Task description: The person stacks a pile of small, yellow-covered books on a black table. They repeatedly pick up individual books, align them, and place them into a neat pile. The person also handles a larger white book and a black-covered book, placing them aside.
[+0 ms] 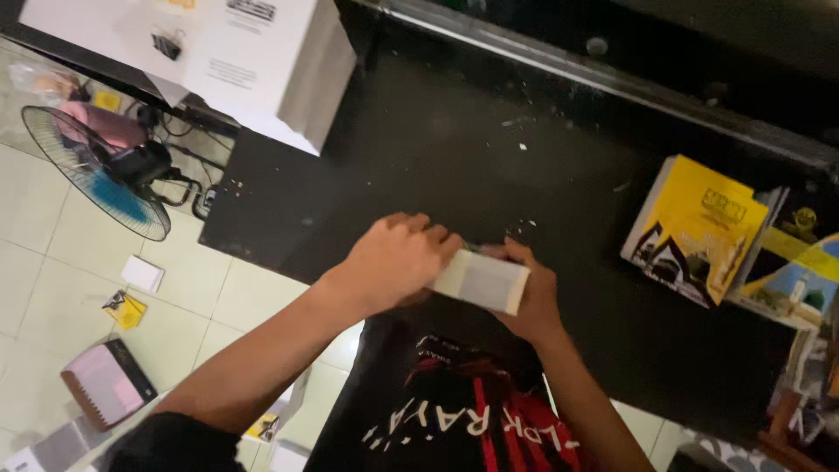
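White small box [482,281] is sitting between both your hands, just over the near edge of the black counter [437,166]. Left hand [395,260] is closing its fingers over the box's left end; right hand [533,293] is gripping the right end from behind. Looks like you're mid-handling; next move prob needs a firm two-hand hold.
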